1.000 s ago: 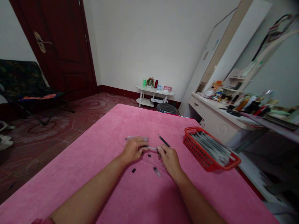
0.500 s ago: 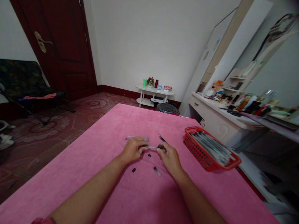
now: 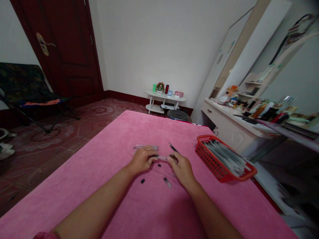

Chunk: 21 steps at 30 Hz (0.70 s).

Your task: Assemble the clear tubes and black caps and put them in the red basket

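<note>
Between my two hands lies a clear pen barrel [image 3: 162,158], held level just above the pink cloth. My left hand [image 3: 144,160] pinches its left end, and my right hand [image 3: 181,166] grips the right end in closed fingers. A dark pen tip [image 3: 172,146] pokes out beyond my right hand; whether that hand touches it I cannot tell. Behind my left hand lie clear pen tubes [image 3: 149,147]. Closer to me are a small black piece [image 3: 159,165], another black piece [image 3: 143,181] and a clear pen cap with a black end [image 3: 167,182].
A red plastic basket [image 3: 211,162] full of pens stands on the right of the pink-covered table [image 3: 119,205]. Beyond it is a white dressing table [image 3: 231,132] crowded with bottles. A round stool [image 3: 178,115] and a small white stand [image 3: 164,96] are past the far edge.
Hardly anything differs. Both hands keep their hold on the pen barrel, with only a very slight shift of the fingers and barrel.
</note>
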Each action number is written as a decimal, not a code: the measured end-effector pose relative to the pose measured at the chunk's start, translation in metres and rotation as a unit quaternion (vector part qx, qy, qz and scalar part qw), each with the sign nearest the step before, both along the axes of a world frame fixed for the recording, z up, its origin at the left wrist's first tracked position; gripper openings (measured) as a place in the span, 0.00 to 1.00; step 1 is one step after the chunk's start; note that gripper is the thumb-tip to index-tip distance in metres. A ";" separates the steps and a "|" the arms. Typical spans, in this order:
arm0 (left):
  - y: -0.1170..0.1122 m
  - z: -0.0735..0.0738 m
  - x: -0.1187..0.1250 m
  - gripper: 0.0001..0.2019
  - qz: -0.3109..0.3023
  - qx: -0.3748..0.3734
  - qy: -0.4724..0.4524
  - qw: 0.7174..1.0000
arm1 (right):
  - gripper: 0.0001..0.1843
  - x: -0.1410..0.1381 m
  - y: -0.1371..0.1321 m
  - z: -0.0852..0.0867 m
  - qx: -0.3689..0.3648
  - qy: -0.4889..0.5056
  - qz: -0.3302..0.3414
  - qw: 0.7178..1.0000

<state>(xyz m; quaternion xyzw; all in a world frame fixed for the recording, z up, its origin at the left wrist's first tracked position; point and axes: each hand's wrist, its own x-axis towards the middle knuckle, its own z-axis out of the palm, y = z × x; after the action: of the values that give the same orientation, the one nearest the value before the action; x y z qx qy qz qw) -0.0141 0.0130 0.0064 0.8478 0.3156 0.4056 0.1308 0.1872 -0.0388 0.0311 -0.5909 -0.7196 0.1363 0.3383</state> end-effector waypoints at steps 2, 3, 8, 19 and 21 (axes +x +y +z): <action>0.000 0.001 0.000 0.07 0.001 0.000 -0.002 1.000 | 0.15 0.000 0.000 0.000 0.002 0.013 0.011 1.000; 0.000 0.001 0.000 0.07 0.000 0.003 0.001 1.000 | 0.16 0.000 0.000 -0.001 -0.004 0.023 0.015 1.000; 0.001 0.001 0.001 0.07 -0.013 0.043 0.028 0.999 | 0.22 -0.002 0.006 -0.010 -0.152 0.195 0.027 0.969; 0.008 0.002 -0.005 0.06 0.137 -0.071 -0.298 0.942 | 0.06 0.042 0.007 0.011 -0.157 0.016 0.102 0.982; 0.009 0.004 -0.002 0.07 0.120 -0.153 -0.396 0.897 | 0.10 0.045 0.004 0.011 -0.155 -0.080 0.092 0.980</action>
<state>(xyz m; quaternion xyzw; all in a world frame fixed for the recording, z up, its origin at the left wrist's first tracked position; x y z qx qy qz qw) -0.0158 0.0216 0.0109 0.5423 0.3949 0.6675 0.3231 0.2323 -0.0349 0.0424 -0.5761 -0.7659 0.2292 0.1701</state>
